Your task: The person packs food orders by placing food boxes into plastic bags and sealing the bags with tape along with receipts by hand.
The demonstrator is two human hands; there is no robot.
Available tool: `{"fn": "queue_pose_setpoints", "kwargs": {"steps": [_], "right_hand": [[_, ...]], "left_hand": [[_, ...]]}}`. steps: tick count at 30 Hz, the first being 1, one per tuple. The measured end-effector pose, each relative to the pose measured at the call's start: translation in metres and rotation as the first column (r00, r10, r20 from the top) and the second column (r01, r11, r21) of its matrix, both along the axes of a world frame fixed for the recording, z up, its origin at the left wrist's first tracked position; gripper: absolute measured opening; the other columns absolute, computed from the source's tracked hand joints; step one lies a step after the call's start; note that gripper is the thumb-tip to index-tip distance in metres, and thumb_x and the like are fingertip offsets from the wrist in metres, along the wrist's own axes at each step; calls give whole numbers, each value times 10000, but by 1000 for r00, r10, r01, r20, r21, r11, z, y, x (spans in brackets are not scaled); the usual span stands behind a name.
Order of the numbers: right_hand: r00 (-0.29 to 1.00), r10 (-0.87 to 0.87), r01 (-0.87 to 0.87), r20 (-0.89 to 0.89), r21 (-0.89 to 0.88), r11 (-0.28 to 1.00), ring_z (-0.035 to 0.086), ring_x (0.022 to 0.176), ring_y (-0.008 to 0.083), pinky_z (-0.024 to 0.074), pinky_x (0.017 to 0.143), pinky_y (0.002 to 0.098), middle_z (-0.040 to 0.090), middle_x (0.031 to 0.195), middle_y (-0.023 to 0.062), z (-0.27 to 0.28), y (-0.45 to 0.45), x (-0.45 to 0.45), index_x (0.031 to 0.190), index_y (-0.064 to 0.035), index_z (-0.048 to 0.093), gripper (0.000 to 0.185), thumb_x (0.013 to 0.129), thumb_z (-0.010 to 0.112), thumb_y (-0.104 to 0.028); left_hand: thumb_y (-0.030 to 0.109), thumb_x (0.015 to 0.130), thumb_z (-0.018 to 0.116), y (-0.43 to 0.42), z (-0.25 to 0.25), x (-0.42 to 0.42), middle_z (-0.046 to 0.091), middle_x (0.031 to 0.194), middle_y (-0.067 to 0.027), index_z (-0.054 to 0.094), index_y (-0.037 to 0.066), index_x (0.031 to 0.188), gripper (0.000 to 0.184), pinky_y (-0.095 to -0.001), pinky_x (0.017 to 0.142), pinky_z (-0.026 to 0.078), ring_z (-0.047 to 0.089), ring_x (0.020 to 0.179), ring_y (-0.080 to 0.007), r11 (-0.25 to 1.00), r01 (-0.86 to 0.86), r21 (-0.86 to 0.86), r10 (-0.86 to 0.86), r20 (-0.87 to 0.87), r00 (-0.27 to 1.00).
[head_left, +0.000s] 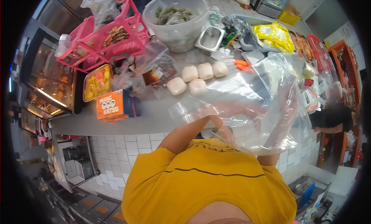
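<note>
A large clear plastic bag (251,127) is spread in front of my chest, above the front edge of the metal table. My left hand (222,129) is bent at the wrist, its fingers closed on the near left part of the bag. My right hand (288,86) is stretched forward at the bag's right side, seen through the plastic; whether it is inside or behind the film I cannot tell, and its fingers are blurred. Beyond the bag sit several pale rounded blocks (205,71) and some orange-handled items (242,65).
On the metal table (150,121) stand an orange box (112,105), a tray of yellow food (97,83), a pink basket (104,50), a big clear tub (176,34), a steel pan (210,38) and yellow packets (273,36). A person in dark clothes (330,117) is at the right.
</note>
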State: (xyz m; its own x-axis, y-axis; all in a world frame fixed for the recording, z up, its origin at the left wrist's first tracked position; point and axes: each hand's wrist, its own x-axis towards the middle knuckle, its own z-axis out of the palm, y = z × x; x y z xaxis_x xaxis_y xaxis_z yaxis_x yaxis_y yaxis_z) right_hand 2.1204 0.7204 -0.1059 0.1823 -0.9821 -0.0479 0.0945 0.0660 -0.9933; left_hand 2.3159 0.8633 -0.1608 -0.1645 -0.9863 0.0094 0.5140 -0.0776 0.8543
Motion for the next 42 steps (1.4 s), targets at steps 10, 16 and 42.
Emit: {"fn": "queue_pose_setpoints", "kwargs": {"steps": [10,16,42], "right_hand": [[950,155,-79,-270,271,959,541,916,140,401,910,417,593,961,51,-3,-12,33,1242,-67,479,421,886,551,-281],[861,146,-171,-488,-7,985,570,846,157,434,796,369,618,916,65,14,-7,69,1142,-46,544,343,855,569,-231],[739,623,-673,256,318,668,479,626,160,395,584,283,484,694,15,-100,100,50,880,-82,488,165,865,571,-224]], "left_hand": [[237,886,480,87,26,57,596,1147,-133,559,-17,1164,385,-309,894,403,554,1054,-236,983,-178,-43,182,127,975],[251,896,504,88,21,67,634,1039,-133,638,-24,1000,323,-283,807,442,589,919,-186,958,-274,-86,287,342,895],[-13,754,623,-45,-110,167,293,524,-79,335,9,546,356,-318,476,269,286,504,-196,558,-329,-762,768,624,-143]]}}
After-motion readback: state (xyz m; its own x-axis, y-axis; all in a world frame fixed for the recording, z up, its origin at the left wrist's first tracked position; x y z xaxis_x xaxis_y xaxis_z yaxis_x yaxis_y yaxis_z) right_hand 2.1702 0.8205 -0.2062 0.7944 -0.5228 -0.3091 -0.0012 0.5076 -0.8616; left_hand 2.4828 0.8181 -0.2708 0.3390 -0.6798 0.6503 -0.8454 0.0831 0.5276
